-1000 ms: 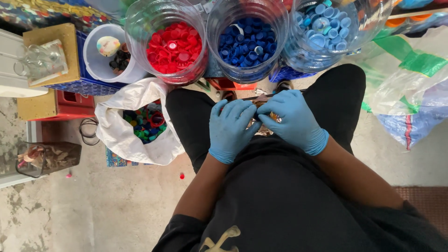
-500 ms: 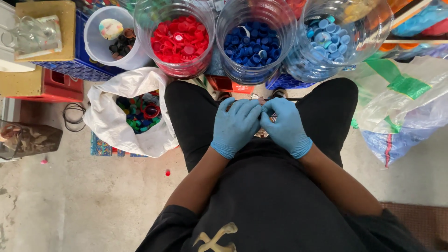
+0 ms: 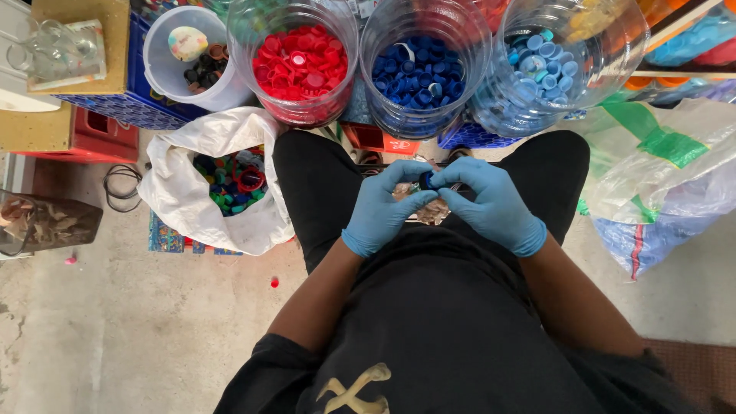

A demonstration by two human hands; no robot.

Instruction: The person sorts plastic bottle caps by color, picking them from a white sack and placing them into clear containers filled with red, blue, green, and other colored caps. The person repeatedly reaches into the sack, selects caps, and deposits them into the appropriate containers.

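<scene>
Both of my hands wear blue gloves and meet over my lap. My left hand (image 3: 383,208) and my right hand (image 3: 491,203) pinch one small dark blue bottle cap (image 3: 426,180) between their fingertips. Under the hands lies a small pile of pale scraps (image 3: 431,211) on my black trousers. In front of my knees stand three clear jars: one with red caps (image 3: 303,63), one with dark blue caps (image 3: 422,73), one with light blue caps (image 3: 537,65).
A white bag of mixed coloured caps (image 3: 230,180) sits open at my left knee. A white bucket (image 3: 192,57) with dark caps stands on a blue crate. Clear plastic bags (image 3: 667,169) lie to the right. A dark tray of scraps (image 3: 42,222) rests at far left.
The view has shifted a little, with jars and bag sitting lower and more to the right. My hands stay together over my lap, fingers working at the small cap.
</scene>
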